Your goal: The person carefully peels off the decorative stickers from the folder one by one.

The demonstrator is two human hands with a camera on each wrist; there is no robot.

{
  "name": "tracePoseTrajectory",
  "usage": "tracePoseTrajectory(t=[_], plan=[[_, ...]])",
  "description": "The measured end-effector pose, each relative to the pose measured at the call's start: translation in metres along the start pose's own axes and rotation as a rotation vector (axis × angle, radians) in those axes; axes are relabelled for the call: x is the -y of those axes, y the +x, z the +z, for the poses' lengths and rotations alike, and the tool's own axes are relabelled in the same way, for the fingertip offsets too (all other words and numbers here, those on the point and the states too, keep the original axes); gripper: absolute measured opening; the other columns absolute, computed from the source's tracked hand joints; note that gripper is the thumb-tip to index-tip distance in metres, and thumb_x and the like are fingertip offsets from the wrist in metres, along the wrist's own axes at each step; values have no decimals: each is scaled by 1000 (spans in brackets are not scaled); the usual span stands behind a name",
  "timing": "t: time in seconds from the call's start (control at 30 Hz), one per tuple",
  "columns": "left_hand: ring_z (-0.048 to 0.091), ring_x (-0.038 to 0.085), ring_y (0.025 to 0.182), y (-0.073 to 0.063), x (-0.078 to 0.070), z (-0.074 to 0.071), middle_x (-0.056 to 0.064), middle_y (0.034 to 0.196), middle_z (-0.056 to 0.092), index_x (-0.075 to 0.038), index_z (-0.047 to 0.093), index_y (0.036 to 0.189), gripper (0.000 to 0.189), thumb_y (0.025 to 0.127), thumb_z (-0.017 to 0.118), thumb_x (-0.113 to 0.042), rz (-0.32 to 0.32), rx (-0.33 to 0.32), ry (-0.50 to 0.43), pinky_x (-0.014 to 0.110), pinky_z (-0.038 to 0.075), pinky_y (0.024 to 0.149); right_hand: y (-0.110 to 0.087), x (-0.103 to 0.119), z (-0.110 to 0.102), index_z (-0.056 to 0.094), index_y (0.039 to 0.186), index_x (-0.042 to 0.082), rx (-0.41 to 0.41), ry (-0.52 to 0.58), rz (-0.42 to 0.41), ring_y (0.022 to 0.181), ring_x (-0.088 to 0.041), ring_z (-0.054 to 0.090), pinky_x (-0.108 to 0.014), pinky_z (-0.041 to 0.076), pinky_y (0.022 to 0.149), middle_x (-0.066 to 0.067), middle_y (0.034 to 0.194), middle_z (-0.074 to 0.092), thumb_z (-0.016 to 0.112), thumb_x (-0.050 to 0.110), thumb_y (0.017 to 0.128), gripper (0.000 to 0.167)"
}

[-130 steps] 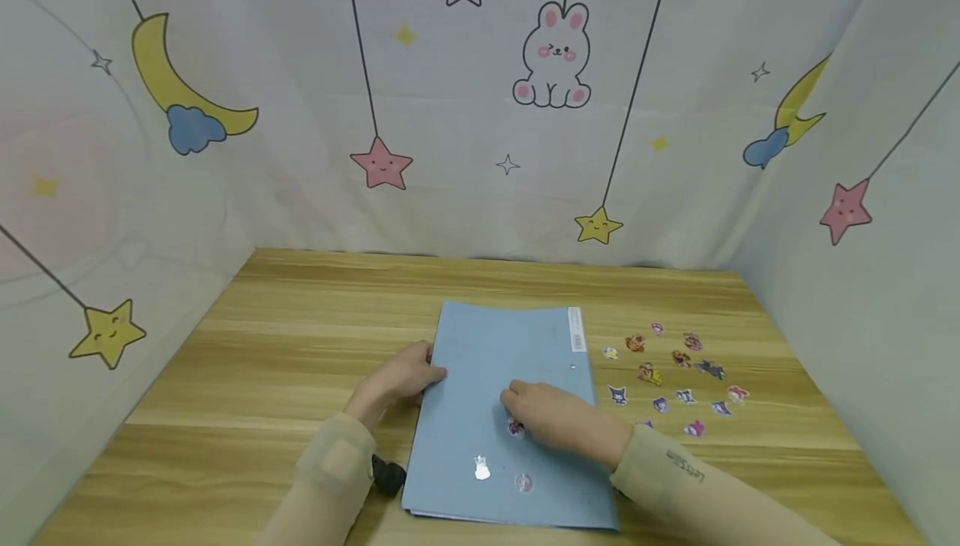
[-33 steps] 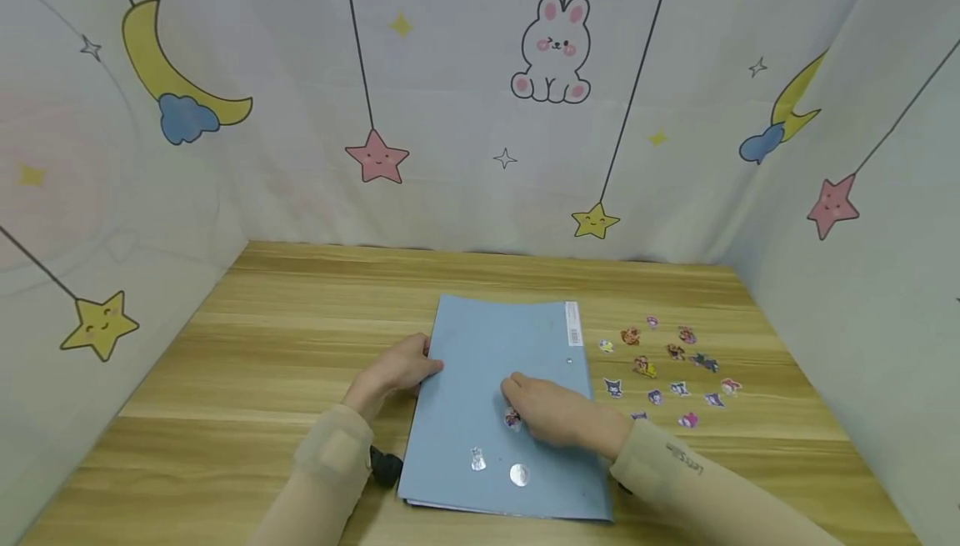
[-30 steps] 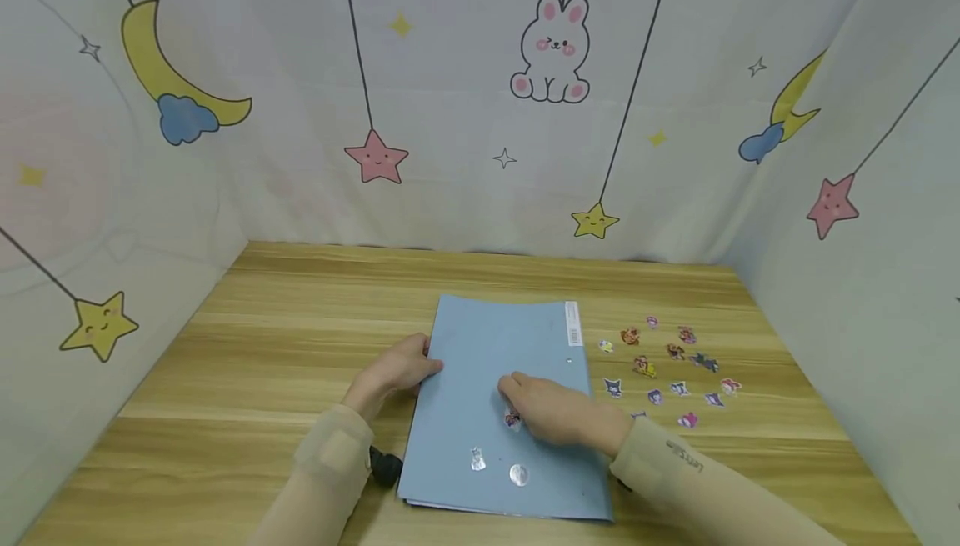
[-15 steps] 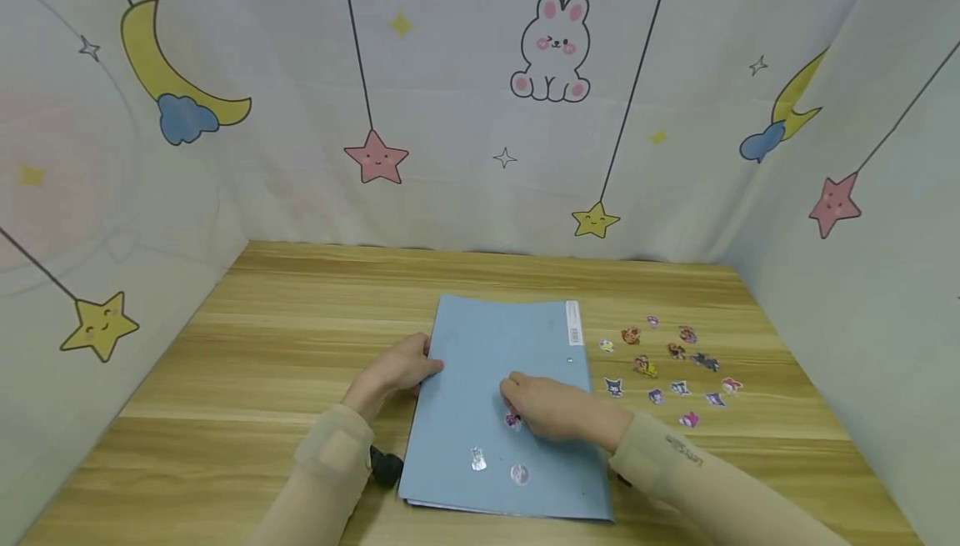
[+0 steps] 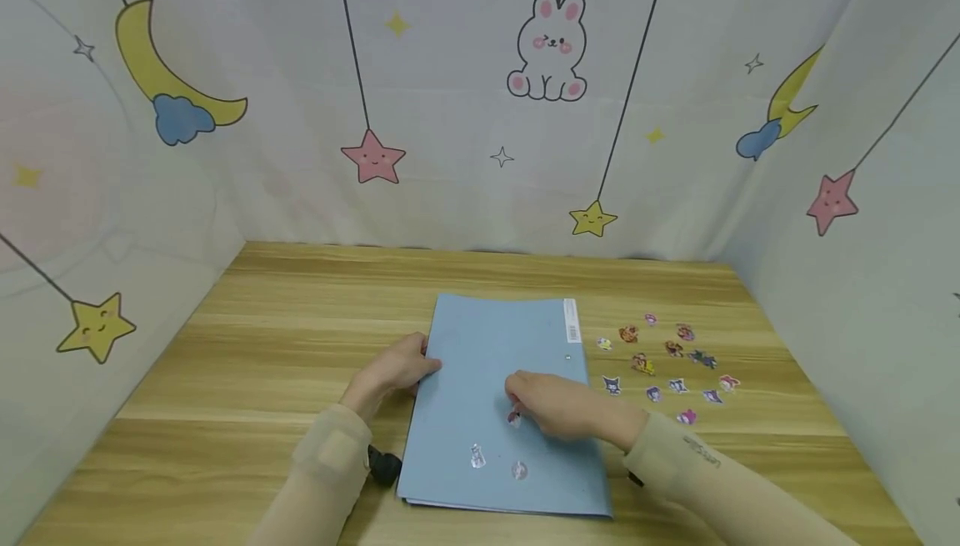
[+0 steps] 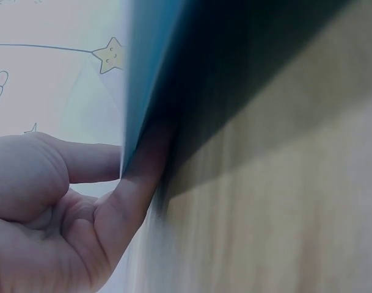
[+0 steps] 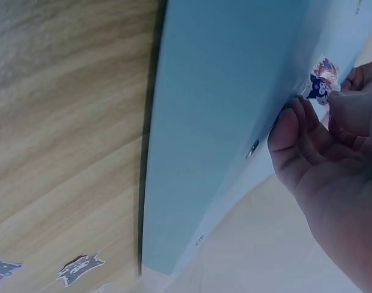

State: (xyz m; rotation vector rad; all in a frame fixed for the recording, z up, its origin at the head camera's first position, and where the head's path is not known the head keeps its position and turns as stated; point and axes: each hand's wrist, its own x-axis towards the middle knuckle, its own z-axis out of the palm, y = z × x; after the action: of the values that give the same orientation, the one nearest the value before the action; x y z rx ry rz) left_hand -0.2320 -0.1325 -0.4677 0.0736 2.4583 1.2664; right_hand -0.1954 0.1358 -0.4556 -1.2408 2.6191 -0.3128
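A light blue folder (image 5: 480, 346) lies on the wooden table. My left hand (image 5: 396, 369) grips its left edge, thumb on top and fingers underneath; the left wrist view shows the fingers (image 6: 140, 177) under the cover. Over the middle of the folder is my right hand (image 5: 551, 404), fingers curled, pinching a small character sticker (image 7: 320, 88) at its edge between thumb and finger. Part of that sticker shows below the fingertips in the head view. Nearer the front of the cover lie a shiny silver sticker (image 5: 477, 456) and a round clear sticker (image 5: 520, 470).
Several loose cartoon stickers (image 5: 677, 385) are spread on the table right of the folder. A white barcode label (image 5: 572, 321) is at the folder's top right corner. A black object (image 5: 385, 467) shows beside the left wrist. Printed white cloth (image 5: 465, 96) stands behind the table.
The right hand has shifted slightly right, and the pinched sticker now looks narrower under the fingertips. The left hand keeps its hold on the folder's edge. The head view has tilted a little.
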Motion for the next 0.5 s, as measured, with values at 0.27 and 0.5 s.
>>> tracePoseTrajectory(t=[0.27,0.5], plan=[[59,24,75,1,-1,0,15,90,57,3,54,100,12,97,58,-8,0,3,0,31,50,60,-4,-7,-2,48,93,16,-30,78,11,70,-7,50,-23,45,64,8,77,53,52,12,102,10],[59,23,74,2,0,0,15,92,58,4,54,102,13,97,58,-7,-5,11,-7,31,51,61,-15,-12,-9,49,91,16,-123,127,33,67,-6,49,-22,44,58,7,75,53,53,9,101,13]])
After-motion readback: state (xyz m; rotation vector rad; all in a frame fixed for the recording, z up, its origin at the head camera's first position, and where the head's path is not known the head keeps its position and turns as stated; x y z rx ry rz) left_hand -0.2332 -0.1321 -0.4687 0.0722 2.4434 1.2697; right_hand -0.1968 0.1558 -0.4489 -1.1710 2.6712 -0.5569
